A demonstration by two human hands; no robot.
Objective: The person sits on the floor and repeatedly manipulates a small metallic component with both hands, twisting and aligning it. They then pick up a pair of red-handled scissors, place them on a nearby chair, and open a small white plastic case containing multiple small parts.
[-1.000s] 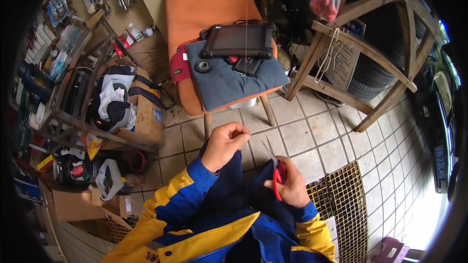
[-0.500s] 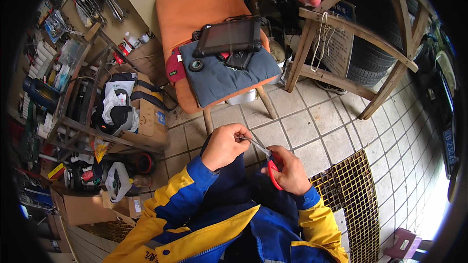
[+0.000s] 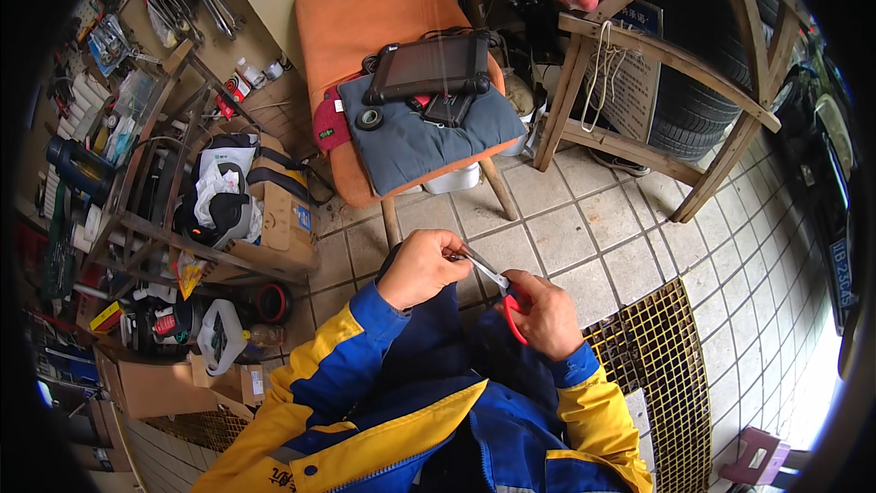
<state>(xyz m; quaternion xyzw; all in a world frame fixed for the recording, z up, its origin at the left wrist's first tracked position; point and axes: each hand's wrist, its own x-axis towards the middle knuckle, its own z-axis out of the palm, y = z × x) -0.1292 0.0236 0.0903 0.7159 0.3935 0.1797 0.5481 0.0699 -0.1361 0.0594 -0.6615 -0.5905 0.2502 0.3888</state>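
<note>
My right hand is closed round the red handles of a pair of scissors. Their metal blades point up and left toward my other hand. My left hand is pinched at the blade tips, thumb against fingers. Whatever lies between those fingertips is too small or hidden to name. Both hands are in front of my body, above my dark trouser legs, with the blue and yellow sleeves of my jacket behind them.
Ahead stands an orange chair bearing a grey cushion, a black tablet and a tape roll. Cluttered shelving and a cardboard box fill the left. At right are a wooden frame, tyres and a yellow floor grate.
My right hand has shifted slightly up and left with the scissors, and the red handles look turned a little. My left hand stays almost in place, still pinched at the tips.
</note>
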